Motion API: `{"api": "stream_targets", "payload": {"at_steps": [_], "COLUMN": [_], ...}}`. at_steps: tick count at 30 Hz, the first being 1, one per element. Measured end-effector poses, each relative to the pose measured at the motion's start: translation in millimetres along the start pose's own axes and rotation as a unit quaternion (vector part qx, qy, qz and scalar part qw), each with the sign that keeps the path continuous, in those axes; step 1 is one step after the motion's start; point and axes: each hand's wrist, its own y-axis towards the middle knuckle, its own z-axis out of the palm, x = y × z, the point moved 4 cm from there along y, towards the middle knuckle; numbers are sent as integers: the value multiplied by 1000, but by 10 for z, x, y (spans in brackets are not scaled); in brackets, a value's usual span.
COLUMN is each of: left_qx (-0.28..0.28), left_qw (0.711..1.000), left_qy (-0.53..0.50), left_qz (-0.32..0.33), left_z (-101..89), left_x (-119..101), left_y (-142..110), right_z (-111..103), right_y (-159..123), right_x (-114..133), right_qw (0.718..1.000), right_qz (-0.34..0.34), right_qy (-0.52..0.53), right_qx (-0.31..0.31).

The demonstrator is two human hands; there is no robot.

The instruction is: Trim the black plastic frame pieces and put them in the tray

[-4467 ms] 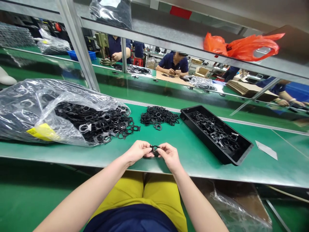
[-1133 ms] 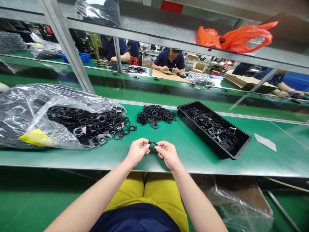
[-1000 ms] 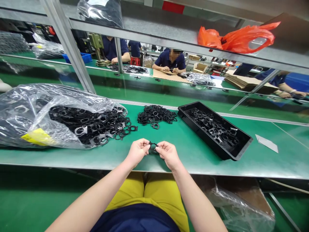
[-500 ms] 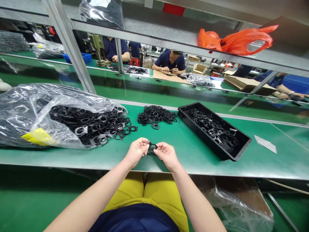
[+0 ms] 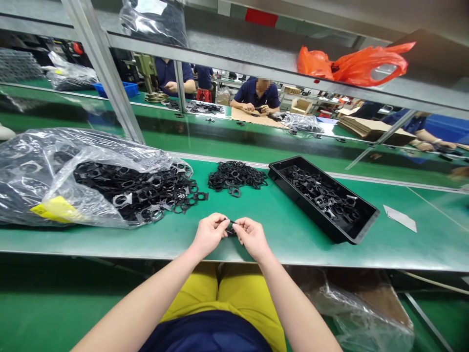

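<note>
Black ring-shaped part (image 5: 230,229) is pinched between the left hand (image 5: 208,234) and the right hand (image 5: 252,238) in the head view, just above the green bench top (image 5: 293,239) and near its front edge. The fingers (image 5: 224,223) of both hands curl inward and close on it from either side, so the two hands share the hold. This close, central grip seems suited to handling a small piece directly in front of the body. The fingers cover most of it, hiding its full outline, and its material cannot be told.

A clear plastic bag (image 5: 36,195) lies on its side to the left, with a heap of similar black parts (image 5: 154,190) spilling from its mouth. A smaller loose heap (image 5: 234,177) lies ahead of the hands, and a black tray (image 5: 326,221) to the right holds more parts (image 5: 322,198). All three sit within apparent arm's reach. The pieces overlap and tangle, so they cannot be counted.

Beyond the bench, a co-worker (image 5: 256,95) holds something too small to make out.
</note>
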Motion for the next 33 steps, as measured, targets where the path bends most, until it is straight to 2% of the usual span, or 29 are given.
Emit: {"api": "stream_targets", "payload": {"at_steps": [7, 12, 15, 17, 19, 23, 25, 26, 28, 33], "left_qx": [6, 22, 35, 30, 2, -61, -70, -72, -73, -65], "left_qw": [1000, 997, 991, 984, 971, 933, 918, 912, 904, 899], "left_qy": [28, 68, 111, 154, 209, 307, 339, 351, 367, 373], "left_qz": [11, 38, 62, 84, 114, 176, 194, 200, 208, 218], "left_z": [-15, 40, 18, -86, -268, -648, -746, -769, -778, -748], "left_x": [-19, 14, 24, -5, -69, -212, -230, -224, -191, -122], "left_y": [13, 8, 22, 60, 134, 372, 492, 538, 596, 572], "right_z": [-16, 41, -55, -291, -681, -1543, -1750, -1761, -1615, -770], "right_y": [14, -2, 5, 64, 162, 297, 306, 312, 356, 724], "right_x": [11, 26, 70, 175, 351, 699, 741, 718, 606, 295], "right_qw": [1000, 1000, 1000, 999, 991, 950, 931, 927, 927, 921], "right_qz": [12, 13, 7, -9, -41, -102, -108, -108, -106, -132], "right_qy": [9, -3, -17, -24, -28, -50, -89, -114, -173, -319], "right_qx": [18, 14, -5, -47, -123, -292, -336, -340, -316, -181]}}
